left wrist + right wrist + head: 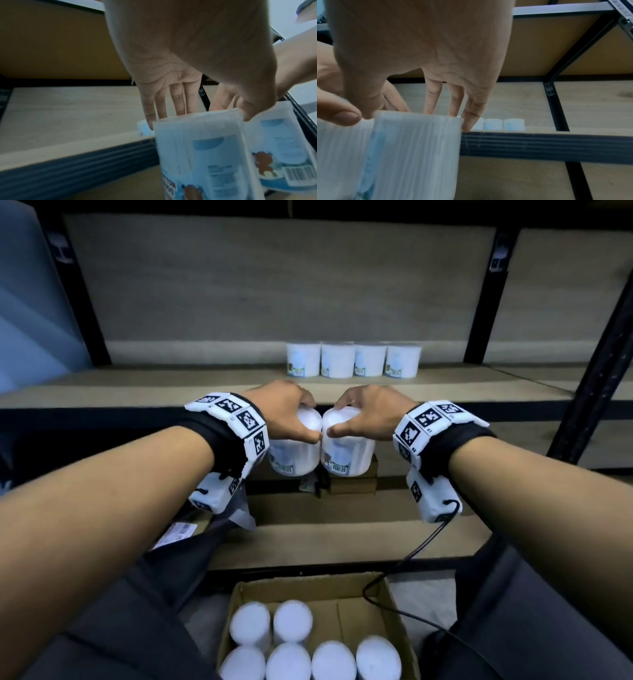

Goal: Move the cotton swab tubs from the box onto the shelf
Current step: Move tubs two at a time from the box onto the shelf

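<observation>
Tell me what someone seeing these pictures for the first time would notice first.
Two hands meet mid-frame in front of the shelf: the left hand and the right hand each grip a white cotton swab tub from above, left tub and right tub side by side. Behind them a row of four tubs stands on the shelf; below, six more white lids fill the cardboard box.

Stockroom; metal shelving, carton of stock.

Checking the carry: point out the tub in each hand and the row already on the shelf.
left-hand tub [291, 455]: head view, its side wall.
right-hand tub [347, 451]: head view, its labelled side.
shelf row [352, 360]: head view, a middle tub's front.
</observation>
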A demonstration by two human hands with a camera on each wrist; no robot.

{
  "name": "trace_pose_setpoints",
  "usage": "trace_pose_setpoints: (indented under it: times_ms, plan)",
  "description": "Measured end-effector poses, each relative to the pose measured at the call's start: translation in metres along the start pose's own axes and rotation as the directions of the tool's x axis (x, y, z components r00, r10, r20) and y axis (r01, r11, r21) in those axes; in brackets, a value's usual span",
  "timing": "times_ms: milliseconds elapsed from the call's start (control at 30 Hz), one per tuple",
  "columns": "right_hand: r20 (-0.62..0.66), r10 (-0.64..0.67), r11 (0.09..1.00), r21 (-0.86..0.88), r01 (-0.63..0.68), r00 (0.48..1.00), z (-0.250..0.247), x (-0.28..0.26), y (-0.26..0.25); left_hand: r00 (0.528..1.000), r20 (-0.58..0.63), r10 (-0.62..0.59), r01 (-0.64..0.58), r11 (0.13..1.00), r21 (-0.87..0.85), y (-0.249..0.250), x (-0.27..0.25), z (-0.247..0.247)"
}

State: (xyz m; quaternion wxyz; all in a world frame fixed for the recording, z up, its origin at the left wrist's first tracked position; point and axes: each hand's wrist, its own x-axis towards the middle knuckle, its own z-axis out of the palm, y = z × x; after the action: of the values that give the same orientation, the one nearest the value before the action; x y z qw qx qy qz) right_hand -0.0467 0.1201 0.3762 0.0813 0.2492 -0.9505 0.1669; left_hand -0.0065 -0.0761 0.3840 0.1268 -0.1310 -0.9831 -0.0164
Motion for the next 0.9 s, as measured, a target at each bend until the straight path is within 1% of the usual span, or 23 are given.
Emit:
trace_pose_setpoints:
  times_ms: [133,267,433,633,733,900]
  plan:
    - [-0.037,-0.018,1.0,-0.005,0.018,0.999,-0.024,0.016,-0.018,0.999,-0.033,-0.029,0.029,1.0,-0.011,-0.012,0.002,-0.031]
    - [-0.069,-0.043,0.999,0.026,0.045,0.997,-0.044,0.037,-0.039,0.997,-0.05,-0.065,0.065,0.998,-0.008,-0.028,0.005,-0.059]
    - [-0.084,-0.055,0.998,0.007,0.056,0.995,-0.053,0.068,-0.059,0.988,-0.084,-0.127,0.128,0.992,0.0,-0.053,0.015,-0.083]
    - [-0.112,-0.09,0.995,0.022,0.093,0.99,-0.045,0.103,-0.078,0.983,-0.074,-0.168,0.169,0.985,0.01,-0.087,0.029,-0.087]
    - [-0.103,-0.102,0.995,0.002,0.102,0.989,-0.039,0.116,-0.085,0.98,-0.066,-0.188,0.19,0.982,0.013,-0.101,0.035,-0.085]
    - [-0.078,-0.1,0.995,0.015,0.101,0.992,-0.03,0.135,-0.09,0.977,-0.052,-0.208,0.209,0.978,0.005,-0.126,0.047,-0.077]
